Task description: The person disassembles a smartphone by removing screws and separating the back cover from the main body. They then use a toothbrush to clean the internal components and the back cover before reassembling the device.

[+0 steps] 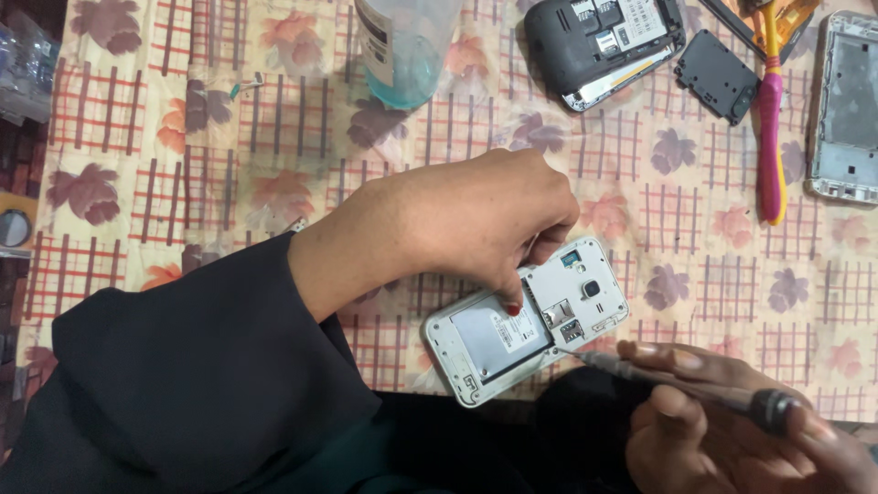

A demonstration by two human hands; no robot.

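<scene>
My left hand (466,224) reaches in from the left and grips a white phone (526,320) with its back cover off, thumb pressed on its middle near the open battery bay. My right hand (722,425) at the bottom right holds a thin grey screwdriver (695,389). Its tip touches the phone's lower edge by the card slots. The phone lies tilted on a floral, checked tablecloth (229,165). Black sleeves cover both my arms.
A clear bottle of blue liquid (402,46) stands at the top. An opened black phone (599,41), a black cover piece (718,78), a pink and yellow tool (770,137) and a silver phone frame (846,105) lie at the top right.
</scene>
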